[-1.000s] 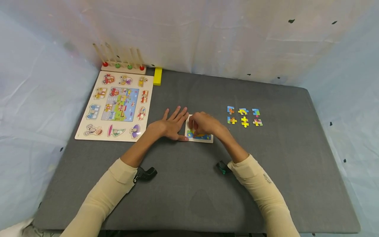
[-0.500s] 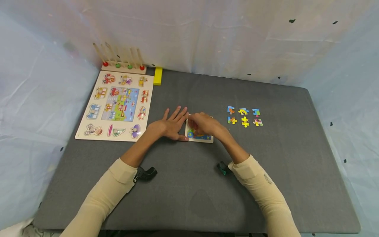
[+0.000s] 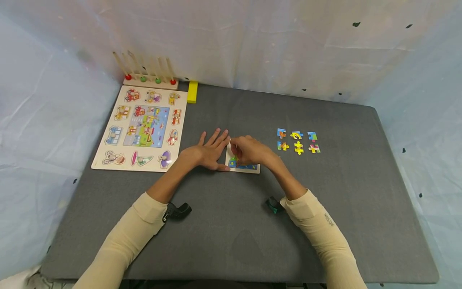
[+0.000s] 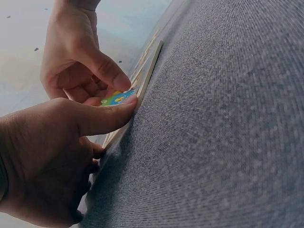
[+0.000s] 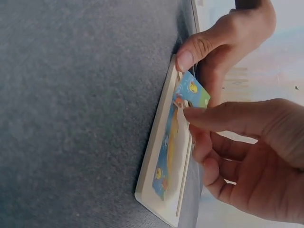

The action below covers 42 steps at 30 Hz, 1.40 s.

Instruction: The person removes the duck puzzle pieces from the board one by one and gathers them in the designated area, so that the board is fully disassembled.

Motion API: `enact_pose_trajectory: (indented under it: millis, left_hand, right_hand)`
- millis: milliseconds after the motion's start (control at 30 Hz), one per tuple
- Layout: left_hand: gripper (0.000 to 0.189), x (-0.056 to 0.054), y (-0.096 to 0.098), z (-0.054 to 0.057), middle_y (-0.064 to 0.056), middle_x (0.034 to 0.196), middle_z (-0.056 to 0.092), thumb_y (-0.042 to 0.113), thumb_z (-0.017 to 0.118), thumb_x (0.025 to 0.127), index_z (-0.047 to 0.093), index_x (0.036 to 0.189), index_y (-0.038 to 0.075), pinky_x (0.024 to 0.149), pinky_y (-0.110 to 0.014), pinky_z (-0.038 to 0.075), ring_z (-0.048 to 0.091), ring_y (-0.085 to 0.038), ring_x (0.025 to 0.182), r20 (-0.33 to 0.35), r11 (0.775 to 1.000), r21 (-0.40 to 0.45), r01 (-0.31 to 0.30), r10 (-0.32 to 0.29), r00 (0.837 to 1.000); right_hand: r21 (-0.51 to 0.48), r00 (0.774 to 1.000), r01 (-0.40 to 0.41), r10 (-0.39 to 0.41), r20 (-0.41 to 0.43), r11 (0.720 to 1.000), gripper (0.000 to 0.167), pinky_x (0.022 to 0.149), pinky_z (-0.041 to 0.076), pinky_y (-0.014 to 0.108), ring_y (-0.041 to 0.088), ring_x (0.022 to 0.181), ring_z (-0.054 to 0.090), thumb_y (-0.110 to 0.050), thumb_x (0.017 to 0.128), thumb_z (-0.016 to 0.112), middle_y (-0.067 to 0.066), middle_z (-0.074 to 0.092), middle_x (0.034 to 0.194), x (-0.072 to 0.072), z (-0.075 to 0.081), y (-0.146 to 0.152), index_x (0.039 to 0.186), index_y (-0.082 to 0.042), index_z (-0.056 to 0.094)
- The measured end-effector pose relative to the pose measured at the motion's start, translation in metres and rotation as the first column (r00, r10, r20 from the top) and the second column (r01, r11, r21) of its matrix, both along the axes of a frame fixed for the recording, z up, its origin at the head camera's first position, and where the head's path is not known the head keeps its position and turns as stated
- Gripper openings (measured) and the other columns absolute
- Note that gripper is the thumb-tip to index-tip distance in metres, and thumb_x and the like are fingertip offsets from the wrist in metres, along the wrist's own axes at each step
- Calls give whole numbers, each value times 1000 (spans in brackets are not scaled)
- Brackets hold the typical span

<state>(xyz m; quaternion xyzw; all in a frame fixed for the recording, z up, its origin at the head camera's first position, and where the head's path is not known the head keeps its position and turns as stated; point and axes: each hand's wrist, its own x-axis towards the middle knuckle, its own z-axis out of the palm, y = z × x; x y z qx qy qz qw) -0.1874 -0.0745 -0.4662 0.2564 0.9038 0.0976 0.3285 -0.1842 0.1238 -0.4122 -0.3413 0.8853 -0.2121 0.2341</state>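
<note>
In the head view a small wooden puzzle tray [image 3: 254, 169] lies in front of me, partly covered by my right hand [image 3: 249, 151]. That hand's thumb and fingers pinch a blue-green jigsaw piece [image 5: 193, 89] with a yellow figure on it. The piece sits tilted up at the tray's left end, by my left thumb. Blue pieces with fish pictures [image 5: 161, 176] lie along the tray's near edge. My left hand [image 3: 206, 155] has its fingers spread on the table, its thumb [image 4: 111, 118] resting on the tray's rim. The fingertips behind the piece are partly hidden.
Several loose jigsaw pieces [image 3: 298, 148] lie in two rows to the right of the tray. A large peg puzzle board [image 3: 99, 154] lies at the left. Behind it stand a wooden peg rack [image 3: 150, 82] and a yellow block [image 3: 192, 92]. Cloth walls enclose the table.
My right hand's fingers have shifted very slightly over the tray, and less of the yellow-orange patch shows beneath them. The left hand has stayed in place.
</note>
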Motion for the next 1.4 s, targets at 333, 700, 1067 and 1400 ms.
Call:
enact_pose_trajectory:
  millis: [333,700,1067,1400]
  left_hand:
    - [113,-3,2,-3,1,173,-32,70,57,97,-14,168,19,127,-61,-22,-34,-24,160,-12,1000,-8,12,-12,1000]
    - [113,-2,2,0,3,172,-34,71,56,97,-17,167,20,127,-61,-23,-34,-23,159,1,1000,-6,9,-9,1000]
    - [115,-2,1,-1,2,172,-34,71,58,96,-16,168,19,126,-62,-23,-34,-23,159,-1,1000,7,13,-13,1000]
    - [115,1,-1,-2,0,173,-31,71,59,95,-13,169,19,127,-62,-21,-33,-25,160,-18,999,37,-4,4,1000]
  right_hand:
    - [-221,980,-12,56,193,975,17,68,53,27,18,73,63,8,88,75,14,67,83,-5,5,18,95,0,62]
    - [-245,971,186,-140,196,951,14,73,51,25,20,81,60,1,95,73,12,66,88,-6,25,64,106,2,64]
    - [-156,937,340,-322,133,927,13,73,51,24,33,89,66,5,98,66,21,70,98,-1,34,126,111,2,67]
    - [-55,927,355,-344,149,933,16,65,43,25,16,74,57,12,92,64,21,69,90,0,6,149,107,5,66]
